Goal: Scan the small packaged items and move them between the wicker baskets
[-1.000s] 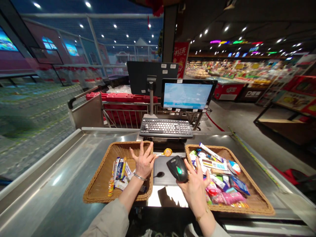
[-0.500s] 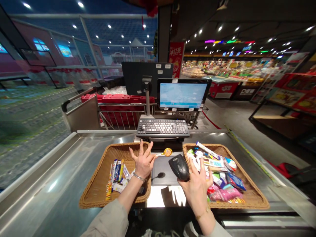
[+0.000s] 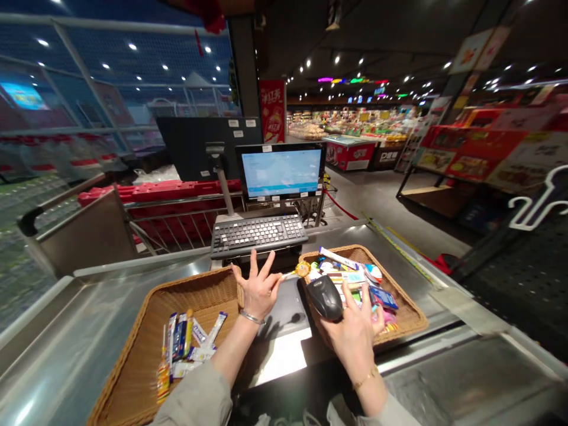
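Note:
Between thumb and forefinger my left hand (image 3: 261, 291) pinches a lollipop (image 3: 303, 270) by its thin stick, other fingers spread. The yellow-wrapped head points right, near the far left corner of the right wicker basket (image 3: 410, 303). My right hand (image 3: 354, 322) grips a black handheld barcode scanner (image 3: 325, 297), whose handle is hidden by the palm. The scanner is just below the lollipop in view, over that basket's left side. Packaged sweets and snacks (image 3: 382, 297) fill the right basket. The left wicker basket (image 3: 133, 331) holds several slim wrapped sticks (image 3: 180, 337) and an orange-yellow wrapped sweet (image 3: 163, 378).
A keyboard (image 3: 258, 234) and a lit monitor (image 3: 283, 171) stand behind the baskets. Left of the monitor is a second screen's dark back (image 3: 190, 148). The metal counter (image 3: 104, 299) has a raised edge. White hooks (image 3: 532, 207) jut in at the right.
My view has swung to the right. Both hands have moved right relative to the counter, carrying the lollipop and scanner closer to the right basket. Both grips are unchanged.

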Demonstrator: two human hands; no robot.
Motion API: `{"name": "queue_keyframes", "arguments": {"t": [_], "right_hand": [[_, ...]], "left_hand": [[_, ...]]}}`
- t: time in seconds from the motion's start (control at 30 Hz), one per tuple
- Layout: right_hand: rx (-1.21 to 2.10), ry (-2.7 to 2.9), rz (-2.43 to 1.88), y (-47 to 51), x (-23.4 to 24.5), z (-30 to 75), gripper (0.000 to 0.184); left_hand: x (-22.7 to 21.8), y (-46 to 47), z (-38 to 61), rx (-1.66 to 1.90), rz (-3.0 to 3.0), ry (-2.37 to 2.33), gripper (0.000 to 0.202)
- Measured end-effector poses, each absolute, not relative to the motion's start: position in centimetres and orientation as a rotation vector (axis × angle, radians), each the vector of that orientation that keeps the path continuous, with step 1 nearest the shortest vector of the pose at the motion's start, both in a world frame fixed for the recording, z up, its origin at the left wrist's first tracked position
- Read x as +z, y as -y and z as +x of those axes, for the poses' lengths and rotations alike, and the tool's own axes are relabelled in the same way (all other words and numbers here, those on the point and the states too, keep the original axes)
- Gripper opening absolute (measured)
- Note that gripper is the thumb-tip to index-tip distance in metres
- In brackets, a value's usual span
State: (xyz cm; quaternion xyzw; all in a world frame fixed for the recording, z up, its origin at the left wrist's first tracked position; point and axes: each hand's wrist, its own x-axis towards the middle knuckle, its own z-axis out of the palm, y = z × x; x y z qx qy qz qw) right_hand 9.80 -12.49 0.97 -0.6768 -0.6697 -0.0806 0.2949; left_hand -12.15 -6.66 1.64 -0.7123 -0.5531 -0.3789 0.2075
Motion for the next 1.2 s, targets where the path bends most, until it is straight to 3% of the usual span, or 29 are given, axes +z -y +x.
{"name": "queue_keyframes", "arguments": {"t": [0.47,1.2], "right_hand": [[-0.334,1.46,-2.0,11.6,-1.1,18.3,0.037],[-0.345,1.412,-2.061,11.4,-1.7,23.1,0.036]], "left_hand": [[-0.2,5.0,-2.7,-1.14,-2.108,1.602,0.021],[-2.6,-0.4,4.5,-1.133,-2.205,1.617,0.019]]}}
